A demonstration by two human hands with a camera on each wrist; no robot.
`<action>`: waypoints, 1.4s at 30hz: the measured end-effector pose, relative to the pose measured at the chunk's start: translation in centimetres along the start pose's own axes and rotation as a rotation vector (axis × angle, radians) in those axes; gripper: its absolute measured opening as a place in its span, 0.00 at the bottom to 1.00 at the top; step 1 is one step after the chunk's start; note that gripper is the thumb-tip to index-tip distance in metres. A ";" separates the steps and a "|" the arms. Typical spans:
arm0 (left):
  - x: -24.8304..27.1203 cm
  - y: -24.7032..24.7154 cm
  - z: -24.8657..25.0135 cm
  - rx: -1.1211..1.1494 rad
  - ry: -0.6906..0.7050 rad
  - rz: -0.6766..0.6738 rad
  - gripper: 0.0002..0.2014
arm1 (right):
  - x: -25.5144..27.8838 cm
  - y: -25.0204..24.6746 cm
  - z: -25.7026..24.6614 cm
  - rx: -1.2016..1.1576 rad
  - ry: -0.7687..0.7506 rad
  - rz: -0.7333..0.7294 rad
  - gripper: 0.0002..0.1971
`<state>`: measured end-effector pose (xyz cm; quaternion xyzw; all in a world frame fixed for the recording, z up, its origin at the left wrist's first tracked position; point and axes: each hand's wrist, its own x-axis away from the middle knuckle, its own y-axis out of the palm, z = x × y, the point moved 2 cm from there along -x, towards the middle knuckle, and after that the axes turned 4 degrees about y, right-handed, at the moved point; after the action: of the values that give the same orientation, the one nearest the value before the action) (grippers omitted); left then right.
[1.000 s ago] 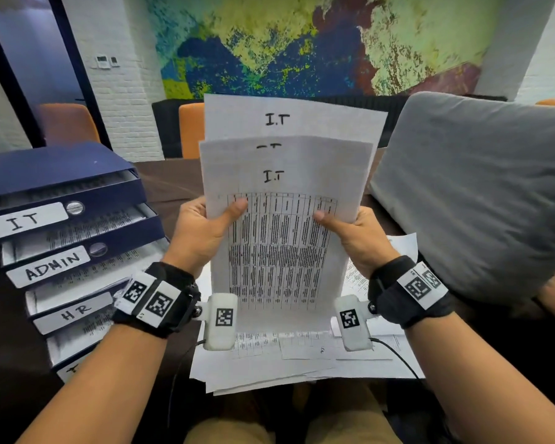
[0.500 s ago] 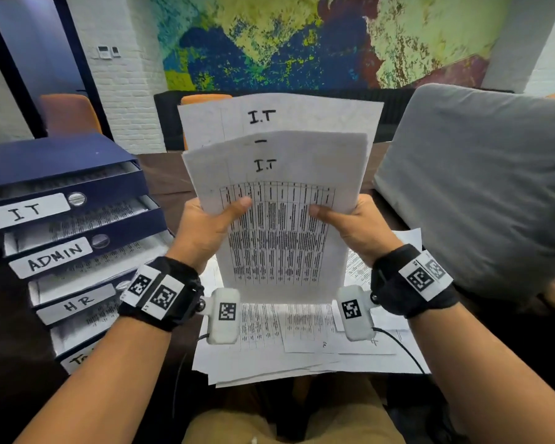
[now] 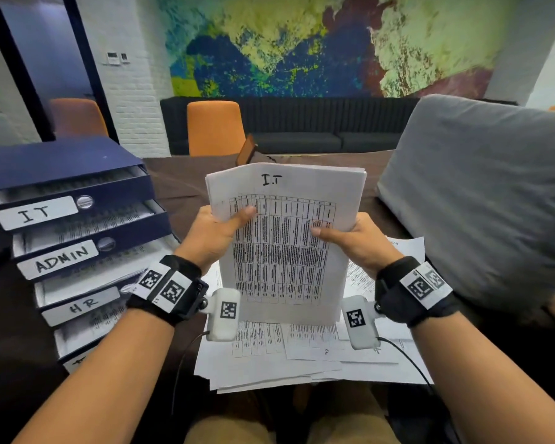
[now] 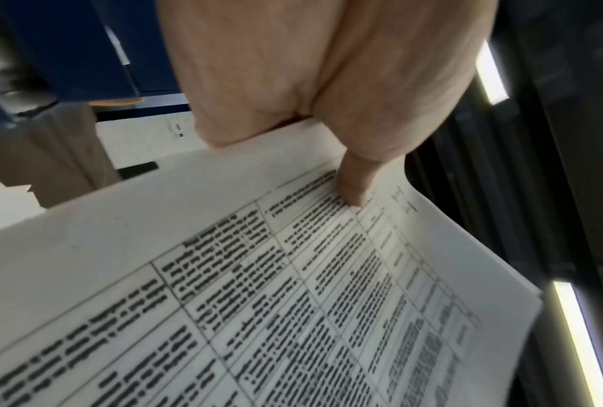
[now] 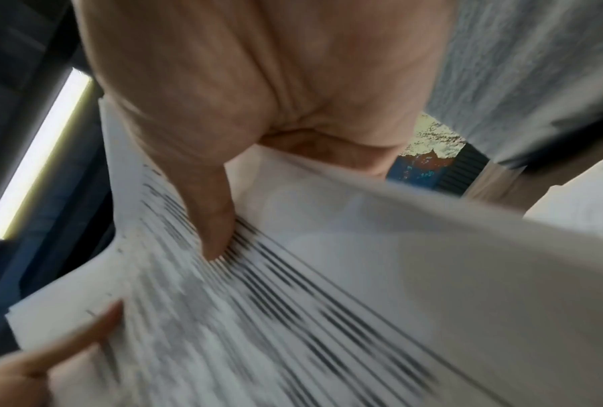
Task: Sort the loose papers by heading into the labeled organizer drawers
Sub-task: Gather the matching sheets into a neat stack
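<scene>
A squared-up sheaf of I.T papers point(image 3: 285, 248) stands upright on its bottom edge over the loose papers point(image 3: 302, 360) on the table. My left hand point(image 3: 218, 232) grips its left edge, thumb on the front point(image 4: 354, 187). My right hand point(image 3: 350, 238) grips the right edge the same way, thumb across the printed table point(image 5: 216, 225). The blue organizer point(image 3: 61, 168) stands at the left with its drawers pulled out: IT point(image 3: 36, 213) on top, then ADMIN point(image 3: 58, 259), then HR point(image 3: 80, 306). A lower label is partly hidden by my left forearm.
A large grey cushion point(image 3: 481, 200) leans at the right, close to my right wrist. A small brown object point(image 3: 246, 150) sits on the dark table behind the sheaf. An orange chair point(image 3: 213, 128) and a dark sofa point(image 3: 334, 136) stand beyond the table.
The fanned I.T sheets have dropped and come together into one even stack, and both hands have come lower with it toward the table.
</scene>
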<state>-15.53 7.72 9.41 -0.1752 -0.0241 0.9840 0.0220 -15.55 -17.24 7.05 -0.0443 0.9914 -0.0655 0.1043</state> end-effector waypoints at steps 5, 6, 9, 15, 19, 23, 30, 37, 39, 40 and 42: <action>0.5 -1.3 -0.6 0.221 -0.069 0.238 0.24 | 1.3 -1.1 4.9 0.228 0.185 -0.028 0.11; 0.5 -1.6 -0.6 0.206 -0.064 0.236 0.27 | 1.7 -1.2 5.5 0.222 0.216 -0.037 0.09; 0.5 -1.2 -0.2 0.038 -0.039 0.117 0.13 | 1.7 -1.0 5.8 0.109 0.222 -0.080 0.05; 0.2 0.4 2.2 -0.018 0.077 -0.016 0.09 | 0.1 0.3 1.0 -0.099 -0.020 0.020 0.12; 0.2 0.0 1.5 -0.059 0.074 -0.042 0.09 | 0.1 0.3 1.6 -0.054 0.017 0.010 0.11; 0.4 -1.1 -1.3 -0.001 0.000 0.148 0.06 | 1.8 0.0 7.4 0.191 0.269 -0.081 0.04; 0.4 -6.0 -8.1 0.315 -0.241 0.497 0.35 | 4.1 1.8 11.2 -0.351 0.501 0.017 0.09; 2.6 -6.1 -7.1 0.592 -0.153 0.454 0.30 | 1.8 7.3 6.5 -0.463 0.372 0.014 0.12; 3.0 -7.0 -4.9 0.688 -0.042 0.406 0.32 | 0.1 7.7 4.7 -0.427 0.371 0.018 0.14; 3.4 -7.6 -3.6 0.711 0.001 0.408 0.34 | -0.8 7.9 3.7 -0.418 0.387 0.006 0.14; 4.0 -8.9 -1.3 0.705 0.060 0.397 0.35 | -2.5 8.3 1.7 -0.429 0.422 -0.021 0.15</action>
<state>-18.52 16.82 7.29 -0.1870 0.3497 0.9115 -0.1092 -13.41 -8.99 4.71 -0.0610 0.9819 0.1366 -0.1164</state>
